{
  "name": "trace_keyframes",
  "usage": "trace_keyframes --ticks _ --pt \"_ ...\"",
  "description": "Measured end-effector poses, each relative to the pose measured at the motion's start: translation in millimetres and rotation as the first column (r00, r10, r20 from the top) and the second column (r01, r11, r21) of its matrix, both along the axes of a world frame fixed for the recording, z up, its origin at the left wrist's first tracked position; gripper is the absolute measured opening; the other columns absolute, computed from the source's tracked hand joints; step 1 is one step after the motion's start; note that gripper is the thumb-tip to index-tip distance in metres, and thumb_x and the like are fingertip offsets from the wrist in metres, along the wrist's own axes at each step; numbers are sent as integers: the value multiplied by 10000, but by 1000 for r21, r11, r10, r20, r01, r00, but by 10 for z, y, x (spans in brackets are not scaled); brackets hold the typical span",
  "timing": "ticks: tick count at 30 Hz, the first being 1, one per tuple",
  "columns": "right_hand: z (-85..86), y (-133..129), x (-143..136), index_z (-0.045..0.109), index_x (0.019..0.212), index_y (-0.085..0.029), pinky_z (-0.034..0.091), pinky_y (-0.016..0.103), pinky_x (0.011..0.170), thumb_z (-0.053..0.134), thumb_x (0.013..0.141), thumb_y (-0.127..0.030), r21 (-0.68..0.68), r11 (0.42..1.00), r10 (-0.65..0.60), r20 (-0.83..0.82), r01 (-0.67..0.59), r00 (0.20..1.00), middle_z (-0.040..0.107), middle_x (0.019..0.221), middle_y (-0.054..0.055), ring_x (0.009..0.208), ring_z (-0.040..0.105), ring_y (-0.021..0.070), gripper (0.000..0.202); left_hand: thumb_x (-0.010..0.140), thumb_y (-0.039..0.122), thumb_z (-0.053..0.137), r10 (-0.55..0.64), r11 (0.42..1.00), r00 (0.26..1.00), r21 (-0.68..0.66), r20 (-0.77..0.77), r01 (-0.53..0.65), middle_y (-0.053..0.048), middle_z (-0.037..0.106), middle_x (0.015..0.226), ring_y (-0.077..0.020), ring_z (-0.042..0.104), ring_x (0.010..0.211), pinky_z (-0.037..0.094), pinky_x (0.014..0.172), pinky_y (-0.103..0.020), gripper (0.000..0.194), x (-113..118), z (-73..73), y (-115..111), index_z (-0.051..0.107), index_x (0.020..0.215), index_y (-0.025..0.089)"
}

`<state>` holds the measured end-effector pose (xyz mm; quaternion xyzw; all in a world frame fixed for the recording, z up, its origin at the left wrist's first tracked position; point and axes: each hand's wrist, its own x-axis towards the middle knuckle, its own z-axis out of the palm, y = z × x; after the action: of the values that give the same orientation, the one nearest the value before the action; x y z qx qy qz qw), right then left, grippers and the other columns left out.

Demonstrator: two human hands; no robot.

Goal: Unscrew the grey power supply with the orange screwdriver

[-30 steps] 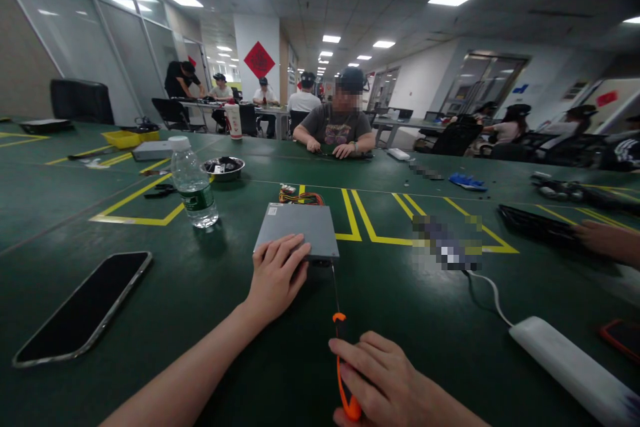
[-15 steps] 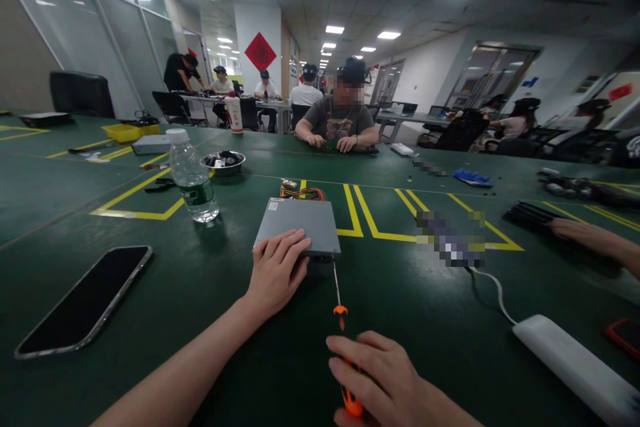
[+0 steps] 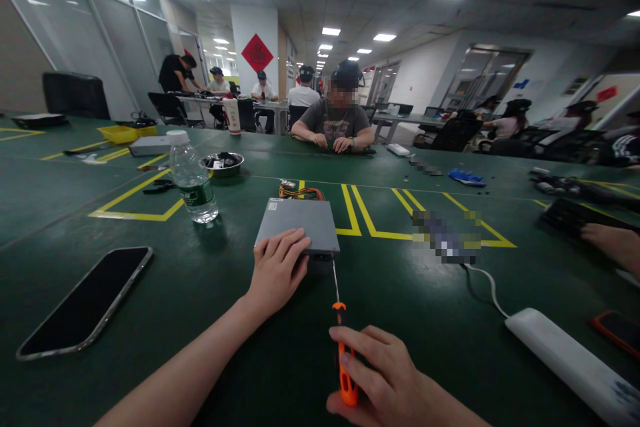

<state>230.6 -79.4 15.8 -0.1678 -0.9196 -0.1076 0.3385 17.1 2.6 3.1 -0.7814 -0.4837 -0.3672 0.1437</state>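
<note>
A grey metal box (image 3: 300, 217) lies on the green table, with a bundle of coloured wires (image 3: 303, 193) behind it. My left hand (image 3: 277, 273) rests on its front left part, fingers over the top and thumb at the front edge. In my right hand (image 3: 375, 370) is an orange and black screwdriver (image 3: 349, 380), held by its handle between fingers and thumb. The screwdriver's shaft points away from me, and its tip meets the box's front face near the right corner.
On the left are a phone (image 3: 85, 300), a water bottle (image 3: 194, 180) and a metal bowl (image 3: 223, 163). A white power strip (image 3: 565, 360) lies at the right. Another person's hand (image 3: 613, 243) touches a black object there. Someone sits across the table (image 3: 280, 163).
The fingers of my right hand have shifted a little on the screwdriver handle. At the right, the other person's hand and the black object have moved further right. My left hand stays on the box.
</note>
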Motion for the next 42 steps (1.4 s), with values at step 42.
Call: trace_keyframes --ticks 42 --pt "13 -9 -76 562 886 -152 506 259 647 489 885 -327 -45 999 19 40 -17 999 650 974 126 682 629 133 190 854 258 489 6 1000 1000 14 -1 -6 -29 566 1231 -210 486 1131 273 889 -397 280 -2 10 -3 516 1133 260"
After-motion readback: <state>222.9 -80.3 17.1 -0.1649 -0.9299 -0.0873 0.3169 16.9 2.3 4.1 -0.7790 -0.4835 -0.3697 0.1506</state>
